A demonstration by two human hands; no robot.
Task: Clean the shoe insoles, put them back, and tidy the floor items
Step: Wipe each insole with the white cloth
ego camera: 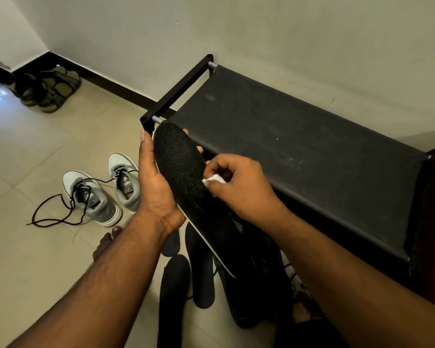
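My left hand (156, 182) grips a long black insole (183, 169) from its left edge, fingertips showing past its right edge. The insole tilts up, toe end near the rack's corner. My right hand (239, 187) pinches a small white wipe (212, 180) and presses it against the insole's right edge. Two more dark insoles (173, 292) lie on the floor tiles below my arms. A pair of grey and white sneakers (106, 189) stands on the floor to the left, black laces trailing loose.
A black shoe rack (299, 151) with a fabric top stands against the wall at right. Dark shoes (256, 292) lie on the floor under my right forearm. Olive sandals (50, 89) sit in the far left corner. My bare foot (108, 241) rests near the sneakers.
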